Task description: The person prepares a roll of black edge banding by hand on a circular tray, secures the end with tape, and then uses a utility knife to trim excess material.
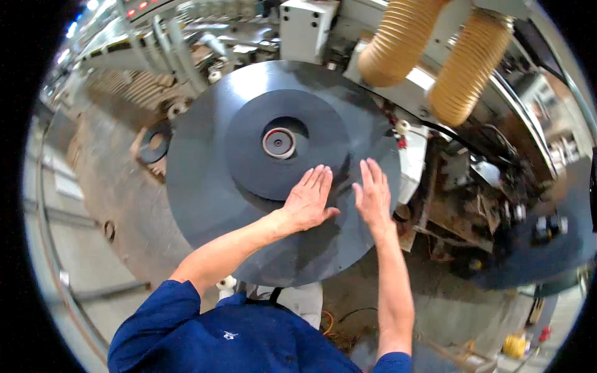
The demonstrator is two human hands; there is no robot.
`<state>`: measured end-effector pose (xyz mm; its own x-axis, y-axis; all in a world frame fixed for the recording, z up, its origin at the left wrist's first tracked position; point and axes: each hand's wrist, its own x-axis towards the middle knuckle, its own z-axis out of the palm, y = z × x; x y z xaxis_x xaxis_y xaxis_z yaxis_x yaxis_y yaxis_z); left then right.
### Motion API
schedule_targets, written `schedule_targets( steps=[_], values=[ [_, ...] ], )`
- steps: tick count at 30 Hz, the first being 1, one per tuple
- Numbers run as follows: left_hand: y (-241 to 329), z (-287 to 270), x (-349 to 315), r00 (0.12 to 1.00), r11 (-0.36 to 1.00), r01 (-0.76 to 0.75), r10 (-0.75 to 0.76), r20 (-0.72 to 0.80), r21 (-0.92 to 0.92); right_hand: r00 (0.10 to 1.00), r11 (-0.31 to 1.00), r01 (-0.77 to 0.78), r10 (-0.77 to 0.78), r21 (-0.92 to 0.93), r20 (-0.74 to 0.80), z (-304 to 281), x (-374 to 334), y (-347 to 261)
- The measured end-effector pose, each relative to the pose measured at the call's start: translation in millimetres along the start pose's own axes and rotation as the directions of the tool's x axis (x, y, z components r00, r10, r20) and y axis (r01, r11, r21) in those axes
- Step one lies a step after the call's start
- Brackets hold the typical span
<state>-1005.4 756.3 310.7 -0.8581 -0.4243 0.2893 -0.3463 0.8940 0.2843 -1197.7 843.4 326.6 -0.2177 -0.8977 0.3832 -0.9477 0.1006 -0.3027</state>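
In front of me a large round dark turntable (199, 168) holds a black ring-shaped roll (255, 127) of wound strip, set a little above its middle. Inside the roll's hole sits a small round hub (278, 143) with a pale rim and a dark centre. The hole is wider than the hub, with a dark gap at the upper right. My left hand (307, 200) lies on the roll's near right edge, palm down, fingers stretched. Over the turntable to the right of the roll is my right hand (373, 194), fingers extended, thumb apart. Neither hand grips anything.
Two ribbed tan hoses (398, 46) hang at the back right. A white machine box (305, 31) stands behind the turntable. Left of it, a smaller black ring (155, 143) lies on the floor. Another dark disc (547, 230) is at the far right. A metal rail (46, 230) runs along the left.
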Motion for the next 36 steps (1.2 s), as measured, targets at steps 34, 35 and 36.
schedule_targets(
  steps=[34,35,36],
  values=[
    [-111.6,-39.5,-102.7,0.749,0.741,0.659,-0.632,-0.199,0.129,0.991,0.989,0.099,-0.108,0.108,0.078,90.8,110.2,-13.8],
    [-126.5,-49.1,-106.3,0.763,0.758,0.643,-0.62,-0.182,0.113,0.989,0.991,0.115,-0.12,0.062,0.081,85.0,100.7,-24.0],
    [-140.3,-54.1,-105.5,0.776,0.771,0.627,-0.606,-0.177,0.11,0.989,0.99,0.138,-0.139,0.014,0.056,81.4,90.0,-29.5]
  ],
)
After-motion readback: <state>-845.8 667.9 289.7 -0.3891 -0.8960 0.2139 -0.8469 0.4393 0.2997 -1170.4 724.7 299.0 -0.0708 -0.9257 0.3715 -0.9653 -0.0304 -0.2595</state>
